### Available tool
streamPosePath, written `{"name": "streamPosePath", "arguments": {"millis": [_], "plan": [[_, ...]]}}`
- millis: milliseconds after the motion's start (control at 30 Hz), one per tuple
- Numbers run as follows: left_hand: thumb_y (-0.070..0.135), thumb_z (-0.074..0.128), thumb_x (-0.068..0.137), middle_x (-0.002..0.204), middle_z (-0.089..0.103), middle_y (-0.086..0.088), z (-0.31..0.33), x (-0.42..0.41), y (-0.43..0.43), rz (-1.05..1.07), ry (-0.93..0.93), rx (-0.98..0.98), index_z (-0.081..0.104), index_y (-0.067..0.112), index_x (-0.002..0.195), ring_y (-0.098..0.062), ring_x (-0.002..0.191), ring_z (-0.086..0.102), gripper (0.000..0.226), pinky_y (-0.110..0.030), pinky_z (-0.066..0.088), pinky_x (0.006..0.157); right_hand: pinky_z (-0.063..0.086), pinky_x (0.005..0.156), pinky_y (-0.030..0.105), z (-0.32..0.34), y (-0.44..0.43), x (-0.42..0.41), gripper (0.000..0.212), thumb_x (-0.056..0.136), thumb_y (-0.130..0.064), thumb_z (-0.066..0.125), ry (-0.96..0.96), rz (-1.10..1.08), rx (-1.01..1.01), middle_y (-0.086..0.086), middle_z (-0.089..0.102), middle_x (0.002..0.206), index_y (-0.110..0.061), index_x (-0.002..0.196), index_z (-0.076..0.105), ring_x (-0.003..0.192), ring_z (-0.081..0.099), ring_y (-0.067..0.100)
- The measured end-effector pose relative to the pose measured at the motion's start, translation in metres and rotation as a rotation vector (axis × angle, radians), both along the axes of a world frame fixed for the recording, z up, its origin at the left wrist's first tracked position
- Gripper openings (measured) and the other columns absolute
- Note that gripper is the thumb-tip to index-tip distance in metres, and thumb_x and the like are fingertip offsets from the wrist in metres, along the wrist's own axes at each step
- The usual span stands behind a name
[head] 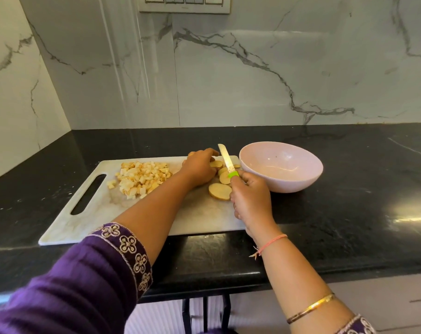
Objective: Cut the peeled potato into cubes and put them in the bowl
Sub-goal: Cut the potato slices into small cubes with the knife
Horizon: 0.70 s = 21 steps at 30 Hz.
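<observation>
Reaching in from the bottom of the frame, a purple embroidered sleeve (pixel 84 273) at lower left and a bare forearm with a gold bangle (pixel 310 307) at lower right lead up to the work at the centre. The person's right hand (pixel 249 196) is wrapped round the green handle of a small white-bladed knife (pixel 226 161), its tip pointing away toward the wall. Just left of it, the left hand (pixel 198 171) bends its fingers down over a row of pale round potato slices (pixel 219 191), pinning them to the white marbled plastic cutting board (pixel 204 218). One larger slice lies free, touching the knife hand.

I'd judge those slices firm, light and wet with starch, so likely to skid on the smooth board. They are best held from above, flat side down, with curled fingertips set back from the blade.

Further left on the board sits a heap of cut potato cubes (pixel 142 178), small and loose, which would scoop up more easily than pinch. Right of centre, just past the board's far corner, a pale pink round bowl (pixel 289 184) stands on the black stone counter (pixel 361 189), with no cubes in it that I can see. Behind, a grey-veined marble wall (pixel 253 80) fills the top.
</observation>
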<state>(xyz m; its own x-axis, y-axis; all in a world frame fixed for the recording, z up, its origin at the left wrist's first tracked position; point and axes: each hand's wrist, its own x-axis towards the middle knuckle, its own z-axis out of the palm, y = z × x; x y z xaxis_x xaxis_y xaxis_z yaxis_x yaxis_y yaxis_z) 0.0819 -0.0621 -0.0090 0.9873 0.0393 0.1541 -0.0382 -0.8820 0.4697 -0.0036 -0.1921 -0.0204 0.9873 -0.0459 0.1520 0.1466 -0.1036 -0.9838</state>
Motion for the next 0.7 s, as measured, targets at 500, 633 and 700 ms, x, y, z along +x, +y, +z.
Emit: {"name": "streamPosePath", "arguments": {"millis": [500,633,700], "plan": [[0.027,0.063,0.090,0.135,0.047,-0.005,-0.009,-0.065,0.016,0.051,-0.181,-0.005,0.049,0.017,0.136,-0.022,0.121,0.047,0.050,-0.029,0.038,0.100,0.027,0.049,0.032,-0.003,-0.004,0.002,0.019,0.093,-0.016,0.048,-0.051,-0.007,-0.056,-0.004,0.043,0.051,-0.017,0.085,0.065,0.050,0.036,0.016],[0.033,0.064,0.087,0.130,0.051,-0.005,-0.018,-0.076,0.024,0.059,-0.184,0.030,0.050,0.018,0.134,-0.023,0.121,0.046,0.051,-0.032,0.037,0.100,0.030,0.049,0.027,-0.006,0.000,-0.001,0.020,0.093,-0.016,0.048,-0.099,0.003,-0.183,-0.004,0.048,0.056,-0.015,0.102,0.066,0.050,0.039,0.013],[0.034,0.063,0.087,0.132,0.050,-0.004,-0.020,-0.080,0.025,0.055,-0.192,0.023,0.047,0.020,0.136,-0.023,0.123,0.044,0.054,-0.034,0.037,0.102,0.029,0.049,0.023,-0.005,0.001,-0.003,0.018,0.092,-0.016,0.049,-0.139,0.025,-0.268,-0.004,0.050,0.057,-0.014,0.093,0.067,0.049,0.039,0.010]]}}
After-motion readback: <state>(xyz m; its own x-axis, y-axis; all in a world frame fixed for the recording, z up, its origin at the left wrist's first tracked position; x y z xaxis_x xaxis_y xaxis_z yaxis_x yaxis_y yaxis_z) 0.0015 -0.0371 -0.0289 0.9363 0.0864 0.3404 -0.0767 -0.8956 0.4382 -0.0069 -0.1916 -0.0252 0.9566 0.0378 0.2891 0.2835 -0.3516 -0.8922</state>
